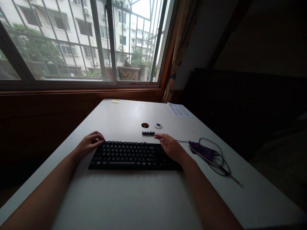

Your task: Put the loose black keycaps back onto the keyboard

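Note:
A black keyboard (pixel 129 156) lies flat on the white table. My left hand (pixel 92 142) is at its upper left corner, with bent fingers closed against the edge. Behind the keyboard, several small black keycaps (pixel 148 133) stand in a short row. My right hand (pixel 170 147) hovers over the keyboard's right part and hides some keys there. Its fingers stretch left, apart from the thumb, and the fingertips are at the right end of the keycap row. Whether they touch the last keycap I cannot tell.
Right of the keyboard lie a purple cloth pouch (pixel 202 150), a looped black cable (pixel 222 156) and a thin stick (pixel 236 182). Farther back are a round table hole (pixel 145 125), a white ring cover (pixel 158 126), printed paper (pixel 179 110) and a yellow note (pixel 115 101). A barred window faces me.

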Action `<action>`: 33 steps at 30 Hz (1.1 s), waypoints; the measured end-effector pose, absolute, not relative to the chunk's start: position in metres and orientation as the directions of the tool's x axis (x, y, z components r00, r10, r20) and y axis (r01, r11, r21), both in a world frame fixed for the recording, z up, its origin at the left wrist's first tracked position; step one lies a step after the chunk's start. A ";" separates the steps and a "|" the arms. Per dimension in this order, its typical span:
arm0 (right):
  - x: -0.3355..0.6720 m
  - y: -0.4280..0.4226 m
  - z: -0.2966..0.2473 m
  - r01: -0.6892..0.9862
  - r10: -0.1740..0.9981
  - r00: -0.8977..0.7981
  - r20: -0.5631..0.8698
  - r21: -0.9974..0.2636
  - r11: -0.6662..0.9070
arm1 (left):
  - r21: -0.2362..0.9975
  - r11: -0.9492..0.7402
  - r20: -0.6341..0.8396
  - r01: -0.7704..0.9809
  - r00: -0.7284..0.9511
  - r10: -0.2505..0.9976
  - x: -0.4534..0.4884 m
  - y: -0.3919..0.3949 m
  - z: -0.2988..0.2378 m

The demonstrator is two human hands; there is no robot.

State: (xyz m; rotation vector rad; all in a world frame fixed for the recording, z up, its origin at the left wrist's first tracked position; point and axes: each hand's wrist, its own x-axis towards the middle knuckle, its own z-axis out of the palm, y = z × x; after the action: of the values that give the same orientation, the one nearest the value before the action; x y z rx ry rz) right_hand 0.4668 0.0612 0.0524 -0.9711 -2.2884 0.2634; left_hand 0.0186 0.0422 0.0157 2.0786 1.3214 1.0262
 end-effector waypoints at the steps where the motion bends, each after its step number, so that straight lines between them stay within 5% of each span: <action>1: 0.472 0.065 0.051 0.587 0.708 -0.518 0.480 -0.403 0.702 | 0.716 -0.425 0.337 0.554 0.260 0.905 0.018 0.042 0.016; 23: 0.489 0.079 0.038 0.750 0.851 -0.434 0.295 -0.405 0.523 | 0.729 -0.398 0.297 0.557 0.266 0.917 0.017 0.043 0.014; 33: 0.485 0.081 0.035 0.718 0.948 -0.284 0.140 -0.625 0.308 | 0.729 -0.393 0.296 0.560 0.259 0.919 0.018 0.042 0.015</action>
State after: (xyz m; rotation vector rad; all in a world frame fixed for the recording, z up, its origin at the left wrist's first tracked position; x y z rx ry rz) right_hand 0.4848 0.0811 0.0348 -1.4747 -2.0886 0.6206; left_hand 0.0182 0.0417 0.0153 2.0505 1.3371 0.9789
